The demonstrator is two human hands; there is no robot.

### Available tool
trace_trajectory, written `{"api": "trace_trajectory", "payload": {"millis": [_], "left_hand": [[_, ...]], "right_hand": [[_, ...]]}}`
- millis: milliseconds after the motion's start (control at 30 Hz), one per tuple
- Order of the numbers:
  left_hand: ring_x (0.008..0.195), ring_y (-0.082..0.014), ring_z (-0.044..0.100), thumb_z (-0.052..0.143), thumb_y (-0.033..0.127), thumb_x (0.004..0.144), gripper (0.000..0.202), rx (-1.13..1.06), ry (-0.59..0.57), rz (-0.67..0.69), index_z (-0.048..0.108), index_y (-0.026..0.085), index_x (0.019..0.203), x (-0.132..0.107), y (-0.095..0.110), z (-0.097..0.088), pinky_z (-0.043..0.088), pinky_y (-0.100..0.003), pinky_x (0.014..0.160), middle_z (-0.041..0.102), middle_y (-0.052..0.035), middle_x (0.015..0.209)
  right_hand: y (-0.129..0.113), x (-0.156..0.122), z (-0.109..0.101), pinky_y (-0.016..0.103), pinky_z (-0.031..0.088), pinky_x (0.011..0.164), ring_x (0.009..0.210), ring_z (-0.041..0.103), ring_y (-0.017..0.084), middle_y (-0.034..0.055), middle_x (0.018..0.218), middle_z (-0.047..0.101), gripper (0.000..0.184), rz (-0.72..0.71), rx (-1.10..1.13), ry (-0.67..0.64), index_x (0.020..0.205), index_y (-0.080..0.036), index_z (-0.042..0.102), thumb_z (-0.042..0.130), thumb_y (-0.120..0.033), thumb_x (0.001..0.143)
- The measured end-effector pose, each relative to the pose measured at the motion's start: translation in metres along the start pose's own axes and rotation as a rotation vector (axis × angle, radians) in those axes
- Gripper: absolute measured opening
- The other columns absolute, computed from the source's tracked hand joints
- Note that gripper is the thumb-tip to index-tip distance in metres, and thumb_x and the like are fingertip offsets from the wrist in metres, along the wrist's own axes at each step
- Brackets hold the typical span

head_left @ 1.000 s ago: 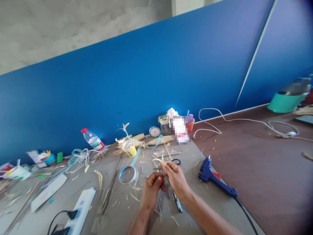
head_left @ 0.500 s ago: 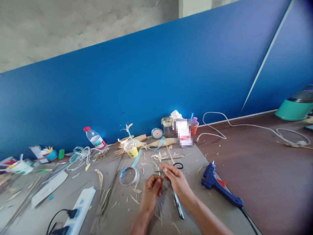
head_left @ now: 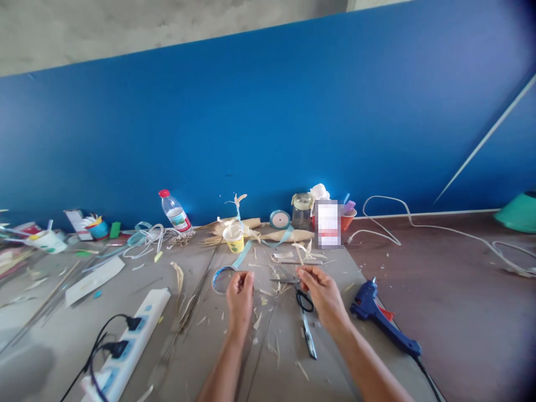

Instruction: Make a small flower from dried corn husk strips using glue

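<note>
My left hand is closed in a pinch beside a roll of tape; anything between its fingertips is too small to make out. To its right, my right hand also pinches, thumb against fingers. A thin pale strip shows just beyond its fingertips, but I cannot tell whether it is held. Under and beside the right hand lie black-handled scissors, blades pointing left. Nearer me is a utility knife. Pale husk scraps litter the table between the hands.
A blue glue gun lies at right. A power strip with black plugs stands at left. Behind are a yellow-and-white cup with a husk flower, a bottle, a glass jar and a blue partition.
My hands have moved apart, left hand to the left and right hand to the right. The scissors now show more fully. The view has shifted slightly.
</note>
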State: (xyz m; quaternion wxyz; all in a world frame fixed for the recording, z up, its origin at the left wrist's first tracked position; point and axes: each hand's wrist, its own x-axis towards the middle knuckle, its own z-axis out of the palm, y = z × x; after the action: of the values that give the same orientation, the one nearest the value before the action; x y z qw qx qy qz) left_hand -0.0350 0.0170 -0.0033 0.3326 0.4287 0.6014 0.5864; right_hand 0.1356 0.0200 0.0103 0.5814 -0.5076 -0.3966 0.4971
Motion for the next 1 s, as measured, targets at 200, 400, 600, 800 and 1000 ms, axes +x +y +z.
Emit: {"api": "trace_trajectory", "payload": {"millis": [200, 400, 600, 800, 1000], "left_hand": [[0.048, -0.0085, 0.03, 0.051, 0.038, 0.075, 0.034, 0.101, -0.017, 0.1, 0.038, 0.018, 0.051, 0.004, -0.001, -0.002, 0.025, -0.022, 0.048, 0.031, 0.0064, 0.049], [0.057, -0.0122, 0.042, 0.046, 0.022, 0.078, 0.023, 0.541, -0.292, 0.28, 0.045, 0.019, 0.055, -0.006, -0.01, 0.008, 0.029, -0.025, 0.056, 0.045, 0.002, 0.058], [0.077, -0.0152, 0.054, 0.036, 0.001, 0.074, 0.027, 0.815, -0.443, 0.263, 0.054, 0.018, 0.084, -0.018, -0.01, 0.008, 0.036, -0.026, 0.067, 0.056, -0.0057, 0.087], [0.074, -0.0199, 0.058, 0.041, 0.025, 0.083, 0.019, 1.026, -0.427, 0.233, 0.058, 0.016, 0.084, -0.025, -0.007, 0.01, 0.038, -0.03, 0.062, 0.056, -0.0096, 0.093], [0.081, -0.0249, 0.059, 0.049, 0.024, 0.079, 0.02, 1.113, -0.477, 0.183, 0.06, 0.015, 0.093, -0.027, 0.0, 0.011, 0.04, -0.034, 0.067, 0.058, -0.012, 0.095]], "right_hand": [[-0.011, 0.0, -0.001, 0.022, 0.029, 0.043, 0.046, 0.039, 0.009, -0.0014, 0.057, 0.052, 0.027, -0.096, -0.18, -0.053, 0.077, -0.015, 0.062, 0.06, -0.04, 0.07], [-0.033, 0.034, 0.009, 0.022, 0.038, 0.055, 0.059, 0.054, 0.014, 0.0002, 0.065, 0.062, 0.018, -0.246, -0.809, -0.073, 0.08, -0.018, 0.062, 0.049, -0.029, 0.076], [-0.02, 0.092, 0.049, 0.026, 0.039, 0.062, 0.074, 0.06, 0.021, 0.0078, 0.077, 0.068, 0.015, -0.221, -1.057, -0.079, 0.076, -0.017, 0.065, 0.05, -0.02, 0.074], [0.002, 0.106, 0.079, 0.032, 0.041, 0.068, 0.084, 0.061, 0.026, 0.0144, 0.086, 0.068, 0.02, -0.199, -1.207, -0.163, 0.085, -0.013, 0.065, 0.047, -0.019, 0.079], [0.016, 0.109, 0.091, 0.036, 0.046, 0.078, 0.092, 0.059, 0.021, 0.0101, 0.102, 0.062, 0.022, -0.078, -1.269, -0.262, 0.102, -0.012, 0.059, 0.05, -0.025, 0.086]]}}
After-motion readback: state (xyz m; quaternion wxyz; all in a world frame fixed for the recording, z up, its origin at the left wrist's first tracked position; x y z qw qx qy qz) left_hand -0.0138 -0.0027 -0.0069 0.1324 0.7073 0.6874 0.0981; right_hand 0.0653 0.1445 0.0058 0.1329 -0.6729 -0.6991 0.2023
